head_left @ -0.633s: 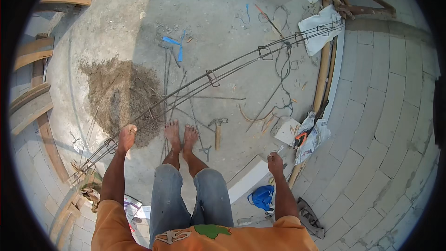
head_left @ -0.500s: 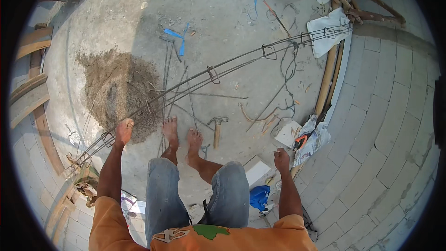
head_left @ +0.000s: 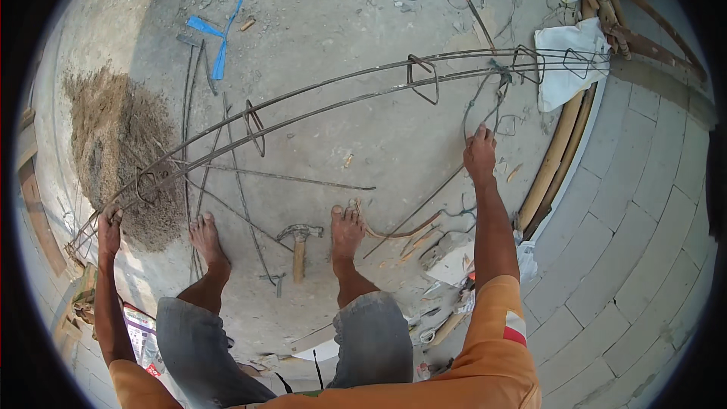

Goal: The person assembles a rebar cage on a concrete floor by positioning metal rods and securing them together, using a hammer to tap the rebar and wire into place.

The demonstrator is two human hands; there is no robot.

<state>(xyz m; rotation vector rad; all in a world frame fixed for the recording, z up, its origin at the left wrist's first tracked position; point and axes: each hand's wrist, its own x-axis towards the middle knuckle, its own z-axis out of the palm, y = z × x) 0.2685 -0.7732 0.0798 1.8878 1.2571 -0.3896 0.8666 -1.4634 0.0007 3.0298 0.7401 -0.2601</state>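
Observation:
A long, slender rebar cage [head_left: 307,104] with several bent stirrups crosses the view from lower left to upper right. Near its left end my left hand [head_left: 110,233] is closed around the bars. My right hand [head_left: 479,154] is out to the right, below the cage, its fingers pinched together beside a tangled dark cord [head_left: 500,91] that hangs at the bars. What those fingers hold, if anything, is too small to make out. Between my bare feet a hammer [head_left: 299,254] with a wooden handle lies on the concrete floor.
A sand heap [head_left: 125,151] lies under the cage's left part. Loose steel rods [head_left: 295,176] cross the floor ahead of my feet, near blue strips [head_left: 219,45]. A white sack [head_left: 573,60] lies beneath the cage's far end. Bamboo poles [head_left: 553,159] run along the block surface [head_left: 644,182] at right.
My left hand has slid toward the cage's left end. My right hand has reached forward to the dark cord. My feet stand wider apart, and the view has shifted right.

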